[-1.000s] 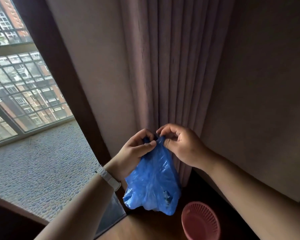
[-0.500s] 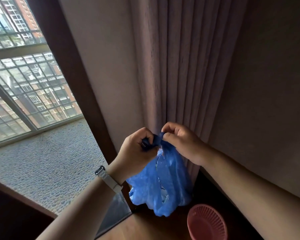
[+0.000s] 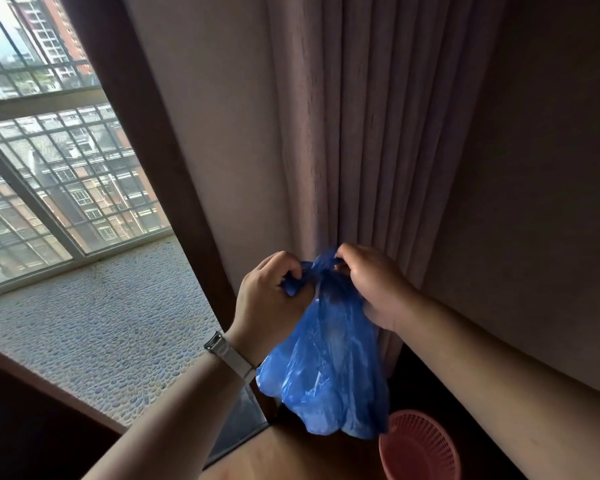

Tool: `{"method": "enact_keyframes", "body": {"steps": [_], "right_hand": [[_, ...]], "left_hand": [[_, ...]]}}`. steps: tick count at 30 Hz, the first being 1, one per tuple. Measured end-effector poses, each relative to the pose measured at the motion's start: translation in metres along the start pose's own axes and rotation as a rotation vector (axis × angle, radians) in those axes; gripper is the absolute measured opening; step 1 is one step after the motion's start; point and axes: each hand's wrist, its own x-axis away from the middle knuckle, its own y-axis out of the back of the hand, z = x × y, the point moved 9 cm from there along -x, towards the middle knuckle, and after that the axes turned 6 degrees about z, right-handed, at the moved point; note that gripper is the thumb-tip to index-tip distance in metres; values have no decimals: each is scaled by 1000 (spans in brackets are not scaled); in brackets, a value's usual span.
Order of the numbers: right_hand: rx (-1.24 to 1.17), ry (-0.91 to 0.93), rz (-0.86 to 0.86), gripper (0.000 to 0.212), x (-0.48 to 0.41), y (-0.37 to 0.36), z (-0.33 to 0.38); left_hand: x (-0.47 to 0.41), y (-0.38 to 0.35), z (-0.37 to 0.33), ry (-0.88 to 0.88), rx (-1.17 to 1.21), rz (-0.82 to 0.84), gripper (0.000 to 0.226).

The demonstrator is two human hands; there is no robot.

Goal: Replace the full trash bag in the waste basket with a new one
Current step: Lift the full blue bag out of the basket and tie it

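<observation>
Nearest, at the bottom edge, a strip of wooden floor (image 3: 284,459) shows between the person's two forearms. On the right of it stands the pink mesh waste basket (image 3: 420,448), seen from above and cut off by the bottom edge; no liner can be made out in the part that shows. A metal-banded watch (image 3: 229,356) sits on the left wrist.

Above the floor hangs the full blue trash bag (image 3: 326,368), held in the air just left of the basket and higher than its rim, its bulging bottom clear of the floor. The bag narrows upward to a gathered neck between the hands. The left hand (image 3: 271,296) has its fingers (image 3: 284,268) curled in, pinching a twisted blue end of the neck. The right hand (image 3: 374,289) does likewise on the other side, its curled fingers (image 3: 347,252) pinching the plastic at the very top.

Behind the hands falls a pleated mauve curtain (image 3: 354,133), with plain wall (image 3: 534,168) to its right. Farther left, past a dark wooden frame (image 3: 146,133), lies a pebble-patterned ledge (image 3: 101,306) and a barred window (image 3: 49,168) facing apartment blocks.
</observation>
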Motion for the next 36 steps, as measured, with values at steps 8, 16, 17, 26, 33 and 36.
{"method": "enact_keyframes", "body": {"steps": [8, 16, 17, 26, 33, 36], "right_hand": [[15, -127, 205, 19, -1, -3, -18], [14, -193, 305, 15, 7, 0, -22], [34, -175, 291, 6, 7, 2, -21], [460, 229, 131, 10, 16, 23, 8], [833, 703, 87, 13, 59, 3, 25], [965, 676, 92, 16, 53, 2, 3]], "left_hand": [[-2, -20, -8, 26, 128, 109, 28], [-1, -31, -31, -131, -12, 269, 35], [-1, -32, -30, -125, -30, 266, 32], [-5, -37, -3, 97, -98, 251, 19], [-4, -47, 18, 351, 23, 313, 13], [-3, -49, 20, 441, 116, 326, 15]]}}
